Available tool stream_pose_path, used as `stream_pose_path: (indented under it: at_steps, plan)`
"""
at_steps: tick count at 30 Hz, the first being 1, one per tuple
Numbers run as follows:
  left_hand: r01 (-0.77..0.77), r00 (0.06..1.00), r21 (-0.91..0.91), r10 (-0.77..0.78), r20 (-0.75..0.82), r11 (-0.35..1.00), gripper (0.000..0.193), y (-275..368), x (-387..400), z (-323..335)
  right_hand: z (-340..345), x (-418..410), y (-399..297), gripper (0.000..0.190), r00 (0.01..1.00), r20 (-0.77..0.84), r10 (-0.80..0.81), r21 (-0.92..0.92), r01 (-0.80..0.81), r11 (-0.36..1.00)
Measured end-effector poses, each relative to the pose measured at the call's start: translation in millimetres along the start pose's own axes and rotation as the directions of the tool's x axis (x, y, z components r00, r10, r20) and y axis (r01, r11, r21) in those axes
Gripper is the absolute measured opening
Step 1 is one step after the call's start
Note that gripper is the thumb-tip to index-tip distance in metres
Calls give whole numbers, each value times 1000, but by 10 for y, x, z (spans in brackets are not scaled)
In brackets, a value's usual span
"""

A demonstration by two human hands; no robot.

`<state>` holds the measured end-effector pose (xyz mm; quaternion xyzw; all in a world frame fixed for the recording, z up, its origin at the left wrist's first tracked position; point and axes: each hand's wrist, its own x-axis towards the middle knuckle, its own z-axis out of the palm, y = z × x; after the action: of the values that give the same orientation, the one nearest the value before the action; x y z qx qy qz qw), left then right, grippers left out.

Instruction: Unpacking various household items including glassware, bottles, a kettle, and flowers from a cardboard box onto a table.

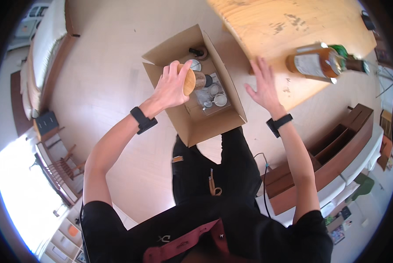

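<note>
My left hand (171,86) grips a round wooden lid or disc (189,80) above an open cardboard box (213,122). A brownish cylindrical container (199,80) shows just beside the disc; whether the two are joined I cannot tell. Inside the box lie a clear plastic pack with several small round items (220,99), a round white-topped item (195,65) and a dark-handled object (196,52). Fingers spread, my right hand (264,82) holds nothing, over the near corner of a wooden table (265,36). On the table is a bottle of amber liquid (310,64).
A green bottle (339,51) stands beside the amber one. Low brown wooden furniture (331,144) with open compartments is at the right. A bed or sofa (48,46) is at the upper left, a wooden chair (63,166) at the left. A black cable (265,184) hangs near my right leg.
</note>
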<state>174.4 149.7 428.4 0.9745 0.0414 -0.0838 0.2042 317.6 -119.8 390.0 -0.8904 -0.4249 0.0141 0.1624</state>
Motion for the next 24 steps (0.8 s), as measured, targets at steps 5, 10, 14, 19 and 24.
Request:
stream_pose_path:
  at_steps: [5,10,14,19,24]
  plan:
    - [-120,991,14,121,-64,993,90,870,-120,-1126,-514,60,-684,85,971,-104,-214,436,238,868]
    - [-146,985,54,150,-82,988,87,1671,-200,-1747,-1035,159,-1001,95,909,-348,-228,519,389,761]
    - [-153,982,127,166,-93,980,86,2091,-385,-1903,-1547,12,-990,90,935,-315,-162,631,334,700]
    - [-203,979,36,204,-12,979,89,2415,-574,-1984,-1783,-470,-975,81,942,-316,-115,654,304,693]
    - [-335,941,-39,336,32,941,91,2697,-667,-1768,-1949,-1018,-854,87,964,-262,-35,591,189,785]
